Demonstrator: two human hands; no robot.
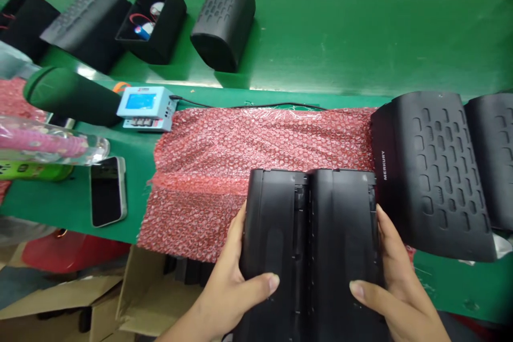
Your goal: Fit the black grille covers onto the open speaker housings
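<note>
Two black plastic casings are held side by side above the near edge of the bench, long sides almost touching. My left hand [236, 283] is closed round the outer side of the left casing [272, 240], with the thumb lying across its top. Likewise, my right hand [395, 278] grips the right casing [340, 235] from its outer side, thumb on top. The lower ends of both casings run out of the picture. Behind them a sheet of red bubble wrap [260, 144] covers part of the bench.
To the right stands a black shell marked MERKURY [433, 176], with another shell [492, 155] beside it. Left are a blue-screened device [144, 109], a phone [107, 192] and a clear bottle [52, 141]. Several black shells, including one [224, 16], line the back shelf. Cardboard boxes [156, 299] sit below.
</note>
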